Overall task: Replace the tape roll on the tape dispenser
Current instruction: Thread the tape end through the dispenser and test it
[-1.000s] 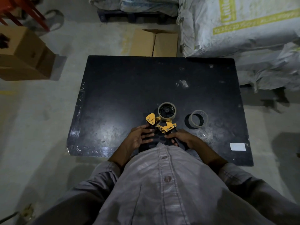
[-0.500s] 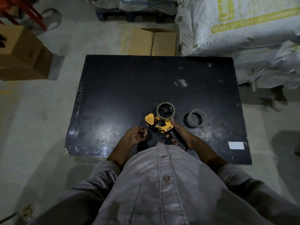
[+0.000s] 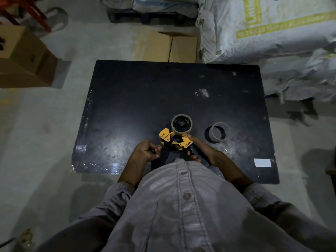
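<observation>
The left hand [image 3: 144, 151] has curled up beside the tape dispenser [image 3: 175, 140].

Dim storeroom | black tabletop [image 3: 145, 91] stood on grey concrete floor [image 3: 36, 142] | cardboard boxes [image 3: 23, 57] left | white sacks [image 3: 263, 30] stacked right

Black tabletop and what it carried

The dark, scuffed table [image 3: 127, 99] had glossy wrap creased along its left and near edges and a pale smudge [image 3: 204, 92] towards the far right. An empty tape core [image 3: 228, 132] stood on end right of the middle. A small white slip [image 3: 262, 162] lay flat near the near right corner, well apart from the core. The yellow tape dispenser [image 3: 179, 140], with a tape roll [image 3: 181, 133] on its hub, sat at the near middle, just left of the core; whether it touched the top could not be told.
</observation>
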A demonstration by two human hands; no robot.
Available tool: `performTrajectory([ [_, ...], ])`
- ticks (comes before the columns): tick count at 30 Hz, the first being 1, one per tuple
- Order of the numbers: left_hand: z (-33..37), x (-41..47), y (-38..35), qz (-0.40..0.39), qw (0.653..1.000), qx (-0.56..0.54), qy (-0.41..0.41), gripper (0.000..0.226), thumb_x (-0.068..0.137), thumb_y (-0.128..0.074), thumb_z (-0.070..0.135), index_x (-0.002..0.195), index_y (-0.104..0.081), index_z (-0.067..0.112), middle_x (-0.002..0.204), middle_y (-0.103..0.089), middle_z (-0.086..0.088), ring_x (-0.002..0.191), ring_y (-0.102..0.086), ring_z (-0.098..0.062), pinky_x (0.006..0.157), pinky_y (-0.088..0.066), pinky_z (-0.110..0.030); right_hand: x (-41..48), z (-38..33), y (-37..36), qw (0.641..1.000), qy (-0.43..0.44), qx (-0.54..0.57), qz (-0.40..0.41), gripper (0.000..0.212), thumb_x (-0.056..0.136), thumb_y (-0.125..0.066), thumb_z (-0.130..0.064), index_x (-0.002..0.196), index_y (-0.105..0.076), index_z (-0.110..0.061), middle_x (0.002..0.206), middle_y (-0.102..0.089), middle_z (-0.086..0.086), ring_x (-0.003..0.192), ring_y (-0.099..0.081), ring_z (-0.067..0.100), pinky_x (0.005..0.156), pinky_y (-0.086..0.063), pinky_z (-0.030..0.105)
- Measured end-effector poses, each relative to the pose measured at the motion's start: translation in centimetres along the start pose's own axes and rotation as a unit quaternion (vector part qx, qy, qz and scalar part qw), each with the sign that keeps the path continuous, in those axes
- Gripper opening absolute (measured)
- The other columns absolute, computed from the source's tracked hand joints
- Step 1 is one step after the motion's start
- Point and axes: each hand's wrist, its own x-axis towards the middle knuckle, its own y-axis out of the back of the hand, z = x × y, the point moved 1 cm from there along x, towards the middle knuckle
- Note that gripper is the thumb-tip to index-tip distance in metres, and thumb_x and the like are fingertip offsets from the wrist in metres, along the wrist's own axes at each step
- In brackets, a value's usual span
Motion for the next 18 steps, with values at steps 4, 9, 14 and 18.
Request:
performTrajectory([
  [4, 0.5, -1.7, 1.9, -0.016, 0.998, -0.036, -0.053, 0.029, 0.111, -0.037, -0.008, 0.093, -0.058, -0.002, 0.086, -0.055, -0.016, 0.069, -0.050, -0.017, 0.040, -0.046, -0.018, -1.3, -0.7, 0.5, 0.999, -0.029, 0.008, 0.012, 0.089, 0.086, -0.067, -0.097, 0.095, -0.066, -0.008, 0.080, -0.046, 0.016, 0.055, -0.040, 0.024, 0.046, -0.033, 0.032],
  [9, 3.9, -0.6, 3.0, 0.003, 0.991, -0.117, -0.060, 0.020, 0.103, -0.040, -0.010, 0.099, -0.060, -0.009, 0.096, -0.054, -0.017, 0.072, -0.052, -0.020, 0.042, -0.046, -0.018, -3.0, -1.7, 1.1, 0.998, -0.021, 0.049, 0.040, 0.082, 0.096, -0.053, -0.092, 0.082, -0.062, -0.012, 0.071, -0.042, 0.006, 0.051, -0.036, 0.023, 0.047, -0.032, 0.032],
  [14, 6.8, -1.1, 3.1, -0.064, 0.992, 0.030, -0.103, 0.016, 0.102, -0.047, -0.012, 0.097, -0.061, -0.006, 0.091, -0.058, -0.017, 0.068, -0.055, -0.020, 0.042, -0.046, -0.022, -4.6, -3.3, 1.0, 0.998, 0.031, 0.007, 0.061, 0.083, 0.097, -0.058, -0.089, 0.088, -0.067, -0.008, 0.067, -0.051, 0.010, 0.050, -0.042, 0.027, 0.048, -0.038, 0.031],
  [18, 9.1, -2.2, 2.9, -0.111, 0.935, 0.222, -0.254, 0.040, 0.095, -0.060, -0.021, 0.096, -0.047, 0.016, 0.076, -0.068, -0.017, 0.055, -0.064, -0.022, 0.047, -0.051, -0.027, -5.4, -2.2, 1.2, 0.989, 0.104, -0.019, 0.104, 0.092, 0.097, -0.062, -0.089, 0.094, -0.075, 0.002, 0.072, -0.057, 0.021, 0.050, -0.050, 0.030, 0.052, -0.044, 0.036],
])
